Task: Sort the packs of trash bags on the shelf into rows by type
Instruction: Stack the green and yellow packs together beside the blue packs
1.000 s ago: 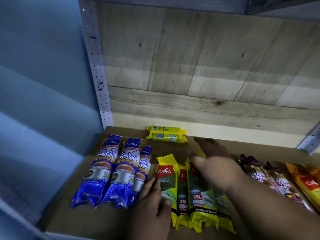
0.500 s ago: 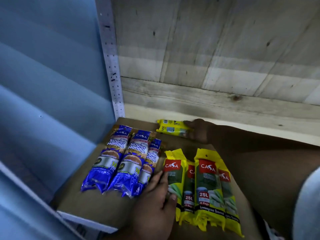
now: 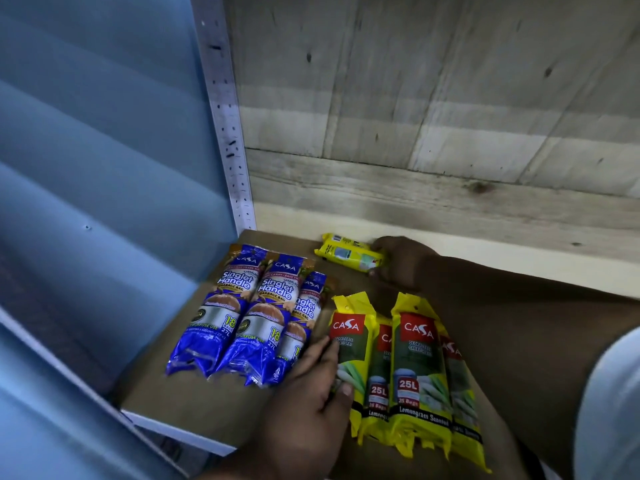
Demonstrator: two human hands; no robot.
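**A:** Yellow film, head view: a stray yellow pack (image 3: 350, 253) lies crosswise at the back of the shelf (image 3: 194, 393), near the wooden wall (image 3: 433, 133). The right hand (image 3: 401, 263) grips its near end. The left hand (image 3: 311, 400) lies flat, fingers straight, on the yellow row (image 3: 408, 368).

**B:** Advice for the step?

**A:** Probably turn the pack lengthways and bring it forward to that row, not the blue packs (image 3: 249, 313) beside it. Bare board lies between; the front edge sits close below the rows.
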